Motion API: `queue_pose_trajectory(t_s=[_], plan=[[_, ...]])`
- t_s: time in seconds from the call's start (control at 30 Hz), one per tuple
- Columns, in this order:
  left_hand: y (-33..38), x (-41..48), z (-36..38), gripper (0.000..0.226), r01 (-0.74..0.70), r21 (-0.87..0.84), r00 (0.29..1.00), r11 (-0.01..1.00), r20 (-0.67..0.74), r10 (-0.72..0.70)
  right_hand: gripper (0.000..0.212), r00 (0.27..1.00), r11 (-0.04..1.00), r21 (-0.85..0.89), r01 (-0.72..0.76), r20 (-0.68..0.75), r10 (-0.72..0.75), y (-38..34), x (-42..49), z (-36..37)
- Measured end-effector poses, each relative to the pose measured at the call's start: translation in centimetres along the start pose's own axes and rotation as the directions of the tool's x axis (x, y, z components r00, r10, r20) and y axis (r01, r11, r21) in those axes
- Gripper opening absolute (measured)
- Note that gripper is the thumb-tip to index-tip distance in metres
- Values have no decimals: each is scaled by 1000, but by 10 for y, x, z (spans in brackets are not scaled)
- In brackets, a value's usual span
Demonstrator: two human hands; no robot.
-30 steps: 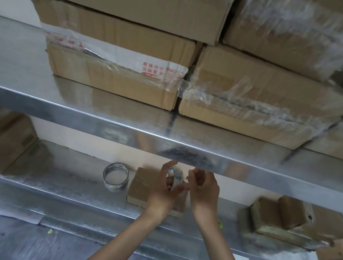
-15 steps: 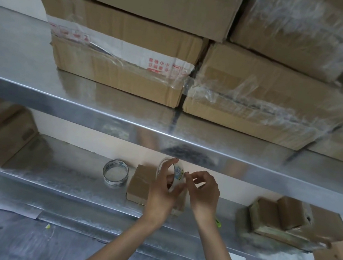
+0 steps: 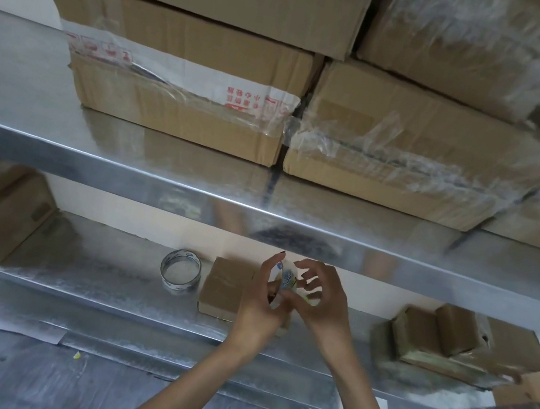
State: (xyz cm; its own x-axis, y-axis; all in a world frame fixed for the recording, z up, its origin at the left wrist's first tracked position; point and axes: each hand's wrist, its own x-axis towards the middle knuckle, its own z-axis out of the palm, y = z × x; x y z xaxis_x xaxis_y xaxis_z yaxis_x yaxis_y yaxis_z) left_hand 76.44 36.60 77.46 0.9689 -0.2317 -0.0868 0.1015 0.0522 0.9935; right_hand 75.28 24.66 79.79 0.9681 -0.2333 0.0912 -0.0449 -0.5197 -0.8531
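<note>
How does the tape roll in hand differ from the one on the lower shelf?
The held tape roll is gripped by the left hand, right hand pinching it; the shelf roll sits untouched on the lower shelf. Fingers hide most of the held tape roll; the shelf roll shows its full ring. Both look clear.

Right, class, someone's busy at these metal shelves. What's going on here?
A person grips a roll of tape in the left hand, in front of the lower shelf. The right hand curls its fingers at the roll's rim, perhaps picking for the loose end. A second roll sits on that shelf beside a small box. Big cartons are stacked above.
</note>
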Motion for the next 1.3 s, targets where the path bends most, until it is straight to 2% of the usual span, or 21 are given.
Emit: queue_pose_trajectory(t_s=[0.17,0.4,0.5,0.57,0.63,0.7,0.77,0.83,0.9,0.97,1.03,1.1,1.13,1.2,1.3], plan=[[-5,4,-2,60,21,39,1000,999,-18,-20,42,998,999,10,-47,-51,47,1,3,6],[-4,2,-2,74,49,97,995,994,86,-57,35,995,995,31,-90,-43,91,5,1,1],[-3,4,0,75,59,111,989,992,127,-73,33,981,959,208,-194,20,194,5,1,-2],[-3,7,3,75,60,104,984,993,164,-76,35,957,880,383,-282,55,284,6,-1,-4],[-3,9,6,73,52,162,974,985,210,-86,36,928,805,492,-332,18,372,8,0,-7],[-4,14,2,58,79,256,966,963,220,-137,36,906,797,506,-330,-68,418,16,3,-12],[-9,23,-9,35,80,364,968,928,193,-159,39,912,897,304,-320,-158,378,29,6,-20],[-19,36,-22,27,10,519,989,855,121,-85,43,943,953,-11,-303,-147,298,43,6,-24],[-35,51,-32,26,-108,673,992,732,116,40,47,960,930,-241,-277,-38,276,56,8,-22],[-50,62,-40,30,-181,782,981,597,185,56,54,947,861,-445,-248,76,312,70,9,-16],[-64,68,-46,36,-251,884,967,395,244,69,63,933,758,-630,-172,143,331,85,9,-11],[-73,67,-48,44,-274,941,962,200,269,53,67,928,683,-725,-91,188,323,96,7,-7],[-75,64,-49,49,-274,951,962,140,271,38,68,922,658,-750,-58,213,324,99,6,-6],[-76,62,-47,51,-283,955,959,85,281,38,70,930,633,-774,18,246,274,102,3,-5],[-81,63,-46,49,-281,959,960,38,281,1,78,978,639,-765,83,187,97,109,-8,0]])
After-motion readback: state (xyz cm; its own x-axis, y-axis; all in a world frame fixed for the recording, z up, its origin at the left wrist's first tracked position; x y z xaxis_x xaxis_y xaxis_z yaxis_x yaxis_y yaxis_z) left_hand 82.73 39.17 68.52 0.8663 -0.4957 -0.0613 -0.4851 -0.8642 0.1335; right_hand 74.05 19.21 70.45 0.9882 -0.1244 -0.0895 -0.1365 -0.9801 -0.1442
